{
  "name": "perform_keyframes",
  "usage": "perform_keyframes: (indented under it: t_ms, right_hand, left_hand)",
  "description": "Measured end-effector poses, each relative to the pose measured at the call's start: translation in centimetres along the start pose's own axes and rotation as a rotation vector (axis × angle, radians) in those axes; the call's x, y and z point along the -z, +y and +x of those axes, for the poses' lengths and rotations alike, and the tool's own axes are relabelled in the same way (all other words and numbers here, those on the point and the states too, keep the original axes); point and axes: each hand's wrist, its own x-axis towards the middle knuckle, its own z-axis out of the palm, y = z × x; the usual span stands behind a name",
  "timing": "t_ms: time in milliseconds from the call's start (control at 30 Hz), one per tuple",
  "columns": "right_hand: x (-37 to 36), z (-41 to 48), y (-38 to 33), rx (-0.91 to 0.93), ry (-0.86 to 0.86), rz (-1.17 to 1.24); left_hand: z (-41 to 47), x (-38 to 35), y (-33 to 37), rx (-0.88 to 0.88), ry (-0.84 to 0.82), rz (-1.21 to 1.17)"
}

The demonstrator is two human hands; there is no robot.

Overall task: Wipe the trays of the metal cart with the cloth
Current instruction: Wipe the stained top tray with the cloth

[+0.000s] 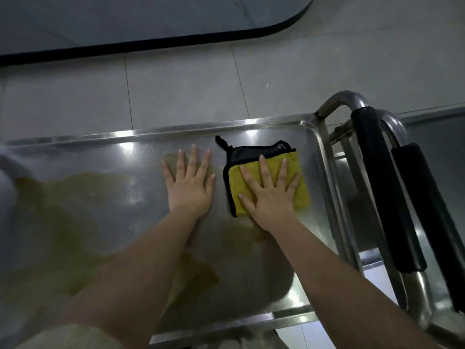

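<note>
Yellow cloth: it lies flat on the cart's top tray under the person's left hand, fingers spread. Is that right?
Not quite. In the head view it is the right hand, fingers spread, that presses the yellow cloth flat on the top tray. The left hand rests on bare metal beside the cloth.

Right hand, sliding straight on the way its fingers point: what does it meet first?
Probably the tray's far rim. The right hand lies flat on the yellow cloth, fingers pointing toward that rim, with only bare metal between.
</note>
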Motion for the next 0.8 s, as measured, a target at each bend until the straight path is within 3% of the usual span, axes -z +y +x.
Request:
perform_keyframes:
  t_ms: [233, 367, 533, 800]
  right_hand:
    - [4.2, 8.9, 0.2, -0.078, -0.057, 0.072]
    - [5.6, 11.5, 0.4, -0.007, 0.011, -0.077]
    - [3.3, 11.2, 0.6, 0.004, 0.130, -0.042]
    - [0.6, 2.4, 0.6, 0.116, 0.066, -0.077]
  left_hand:
    - [0.1, -0.4, -0.1, 0.006, 0.037, -0.013]
    - [0.3, -0.4, -0.2, 0.003, 0.035, -0.012]
    - [0.3, -0.5, 0.0, 0.017, 0.037, -0.021]
    - [0.3, -0.1, 0.1, 0.033, 0.025, -0.008]
